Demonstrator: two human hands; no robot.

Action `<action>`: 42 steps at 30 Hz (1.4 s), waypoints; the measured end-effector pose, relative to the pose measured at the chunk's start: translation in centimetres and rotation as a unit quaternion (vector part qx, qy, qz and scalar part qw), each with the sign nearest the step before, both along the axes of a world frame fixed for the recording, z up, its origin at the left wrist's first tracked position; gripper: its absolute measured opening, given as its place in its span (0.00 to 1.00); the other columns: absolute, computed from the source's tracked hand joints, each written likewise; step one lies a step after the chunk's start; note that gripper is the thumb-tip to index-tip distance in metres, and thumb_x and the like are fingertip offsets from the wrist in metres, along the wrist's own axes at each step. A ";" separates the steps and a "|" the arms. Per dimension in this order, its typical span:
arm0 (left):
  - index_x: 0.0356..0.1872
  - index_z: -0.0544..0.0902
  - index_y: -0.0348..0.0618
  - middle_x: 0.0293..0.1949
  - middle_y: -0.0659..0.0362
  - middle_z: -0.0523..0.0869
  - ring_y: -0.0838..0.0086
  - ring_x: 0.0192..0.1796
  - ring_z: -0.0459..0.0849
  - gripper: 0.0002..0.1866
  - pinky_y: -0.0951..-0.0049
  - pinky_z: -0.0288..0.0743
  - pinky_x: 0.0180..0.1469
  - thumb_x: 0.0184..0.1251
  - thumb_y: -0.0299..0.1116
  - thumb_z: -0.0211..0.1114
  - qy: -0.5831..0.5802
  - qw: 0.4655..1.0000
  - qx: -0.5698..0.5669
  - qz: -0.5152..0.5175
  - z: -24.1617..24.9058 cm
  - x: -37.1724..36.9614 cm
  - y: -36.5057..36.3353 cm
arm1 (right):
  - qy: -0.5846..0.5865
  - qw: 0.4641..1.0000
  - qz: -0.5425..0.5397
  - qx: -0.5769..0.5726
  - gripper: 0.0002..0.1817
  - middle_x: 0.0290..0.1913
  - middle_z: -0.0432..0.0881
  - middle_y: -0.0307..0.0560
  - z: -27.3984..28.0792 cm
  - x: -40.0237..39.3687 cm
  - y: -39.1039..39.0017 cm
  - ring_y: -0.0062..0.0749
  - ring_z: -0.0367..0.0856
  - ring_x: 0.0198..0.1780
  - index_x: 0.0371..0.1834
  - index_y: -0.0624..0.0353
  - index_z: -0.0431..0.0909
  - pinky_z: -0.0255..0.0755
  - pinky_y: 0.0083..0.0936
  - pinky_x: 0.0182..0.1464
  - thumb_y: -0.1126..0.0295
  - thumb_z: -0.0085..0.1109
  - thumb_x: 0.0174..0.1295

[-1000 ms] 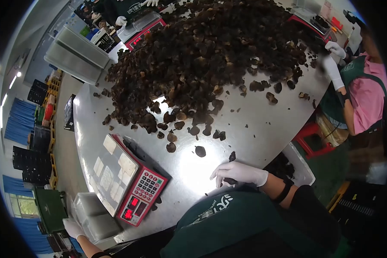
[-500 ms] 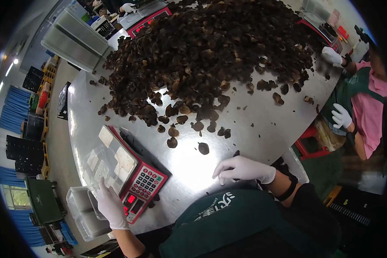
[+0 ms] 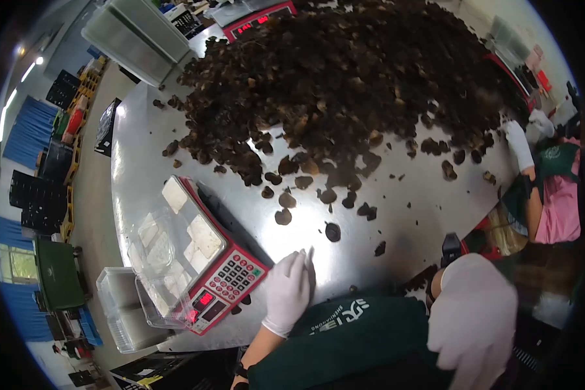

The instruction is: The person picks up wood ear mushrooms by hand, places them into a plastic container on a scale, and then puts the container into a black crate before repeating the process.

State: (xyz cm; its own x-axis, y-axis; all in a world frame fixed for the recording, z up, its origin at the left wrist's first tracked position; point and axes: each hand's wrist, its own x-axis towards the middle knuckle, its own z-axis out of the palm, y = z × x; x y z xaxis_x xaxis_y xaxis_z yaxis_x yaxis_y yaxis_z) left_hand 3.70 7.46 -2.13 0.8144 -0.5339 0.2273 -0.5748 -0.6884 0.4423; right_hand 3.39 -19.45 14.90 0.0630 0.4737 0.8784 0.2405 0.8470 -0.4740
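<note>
My left hand [image 3: 287, 294], in a white glove, is just right of the red electronic scale [image 3: 231, 276]. Its fingers point up the table, lightly apart, and nothing shows in them. A clear plastic box [image 3: 159, 260] lies over the scale's platform, touched by neither hand. My right hand [image 3: 478, 312], also gloved, is raised close to the camera at lower right. It is blurred, fingers hanging down and apart, with no object visible in it. Loose dark brown pieces like wood ear mushrooms [image 3: 332, 231] lie on the metal table [image 3: 240, 214] beyond my hands.
A large mushroom heap [image 3: 344, 84] covers the table's far part. Stacked clear boxes [image 3: 125, 305] stand left of the scale, and taller plastic stacks [image 3: 133, 42] at far left. More scales stand beyond. A co-worker's gloved hand [image 3: 518, 144] is at the right edge.
My left hand has let go of the clear box and moved right, past the scale. My right hand has left the table's front edge and risen toward the camera. The view has shifted slightly.
</note>
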 end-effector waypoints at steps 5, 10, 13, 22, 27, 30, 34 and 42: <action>0.61 0.78 0.39 0.59 0.46 0.78 0.52 0.62 0.77 0.22 0.53 0.71 0.63 0.64 0.28 0.64 0.034 0.998 0.005 -0.044 -2.9 -0.7 0.0 | 0.357 0.923 -0.123 -0.082 0.14 0.44 0.89 0.51 -7.1 1.5 -2.0 0.34 0.87 0.37 0.46 0.67 0.84 0.80 0.29 0.36 0.77 0.67 0.57; 0.61 0.79 0.41 0.61 0.48 0.78 0.54 0.68 0.73 0.23 0.50 0.63 0.70 0.64 0.32 0.65 0.041 0.997 0.030 -0.050 -4.0 -0.7 0.4 | 0.288 0.565 -0.673 -0.381 0.15 0.42 0.87 0.40 -12.3 16.3 -5.5 0.23 0.84 0.45 0.52 0.61 0.84 0.75 0.23 0.53 0.71 0.63 0.63; 0.60 0.79 0.42 0.61 0.48 0.79 0.55 0.68 0.74 0.23 0.51 0.63 0.69 0.63 0.32 0.65 0.039 0.998 0.021 -0.046 -4.4 -0.6 0.4 | 0.067 0.466 -0.788 -0.397 0.28 0.60 0.79 0.49 -14.4 24.9 -7.9 0.45 0.77 0.60 0.60 0.54 0.80 0.71 0.37 0.63 0.62 0.69 0.53; 0.57 0.82 0.45 0.59 0.54 0.81 0.60 0.65 0.77 0.24 0.54 0.65 0.68 0.56 0.32 0.69 0.036 0.999 -0.009 -0.028 -5.3 -0.5 0.5 | -0.291 0.383 -0.776 -0.408 0.25 0.58 0.81 0.45 -16.2 37.4 -1.3 0.46 0.77 0.61 0.55 0.50 0.82 0.73 0.41 0.61 0.74 0.69 0.50; 0.56 0.82 0.46 0.58 0.54 0.81 0.58 0.63 0.77 0.25 0.54 0.67 0.66 0.53 0.30 0.71 0.030 0.999 -0.020 -0.034 -5.4 -0.3 0.6 | -0.184 0.432 -0.740 -0.481 0.09 0.45 0.81 0.43 -18.9 34.3 -1.0 0.42 0.78 0.50 0.35 0.52 0.85 0.77 0.40 0.49 0.62 0.69 0.53; 0.55 0.82 0.47 0.58 0.53 0.80 0.56 0.63 0.76 0.26 0.53 0.68 0.64 0.50 0.28 0.72 0.025 0.999 -0.029 -0.037 -5.5 -0.3 0.6 | -0.184 0.476 -0.737 -0.443 0.12 0.44 0.81 0.42 -19.2 27.5 -1.1 0.40 0.77 0.48 0.32 0.57 0.84 0.75 0.39 0.49 0.60 0.71 0.51; 0.55 0.82 0.46 0.58 0.53 0.79 0.55 0.63 0.76 0.25 0.52 0.68 0.64 0.50 0.28 0.71 0.031 0.998 -0.036 -0.033 -5.3 -0.4 0.5 | -0.082 0.524 -0.685 -0.500 0.14 0.54 0.83 0.43 -17.9 20.6 -1.5 0.42 0.77 0.56 0.31 0.61 0.82 0.71 0.39 0.57 0.62 0.73 0.51; 0.56 0.82 0.45 0.59 0.53 0.80 0.56 0.64 0.75 0.25 0.52 0.66 0.66 0.53 0.30 0.70 0.031 0.998 -0.029 -0.036 -5.7 -0.5 0.7 | 0.177 0.550 -0.750 -0.321 0.17 0.48 0.86 0.43 -14.1 15.3 -2.0 0.31 0.84 0.51 0.52 0.57 0.84 0.77 0.26 0.55 0.74 0.66 0.58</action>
